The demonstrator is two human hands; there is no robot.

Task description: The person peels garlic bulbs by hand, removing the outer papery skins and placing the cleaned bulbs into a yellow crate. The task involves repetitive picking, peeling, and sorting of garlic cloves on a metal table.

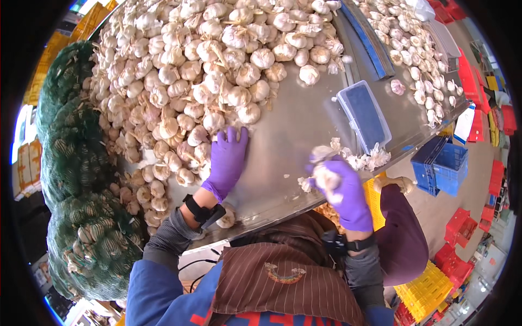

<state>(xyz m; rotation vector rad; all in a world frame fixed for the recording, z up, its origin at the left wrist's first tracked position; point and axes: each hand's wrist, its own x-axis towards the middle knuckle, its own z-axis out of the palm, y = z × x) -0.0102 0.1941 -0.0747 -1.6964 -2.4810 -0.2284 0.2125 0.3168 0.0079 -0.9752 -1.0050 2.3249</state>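
Observation:
Both my hands wear purple gloves. My left hand (229, 159) lies with fingers apart at the near edge of a big heap of garlic bulbs (187, 73), its fingertips touching bulbs. Over the table's front edge my right hand (340, 183) is closed around garlic bulbs (326, 177), blurred by motion; how many it holds I cannot tell. Loose garlic skins (369, 158) lie just beyond it, beside a clear plastic box lid or tray (365, 114). One lone bulb (226, 216) rests near my left wrist.
Green mesh sacks of garlic (77, 163) stand along the left. A blue-faced bar (367, 38) divides the metal table (285, 134) from smaller bulbs (408, 45) at the right. Below the edge are a yellow crate (376, 199) and blue crates (448, 167).

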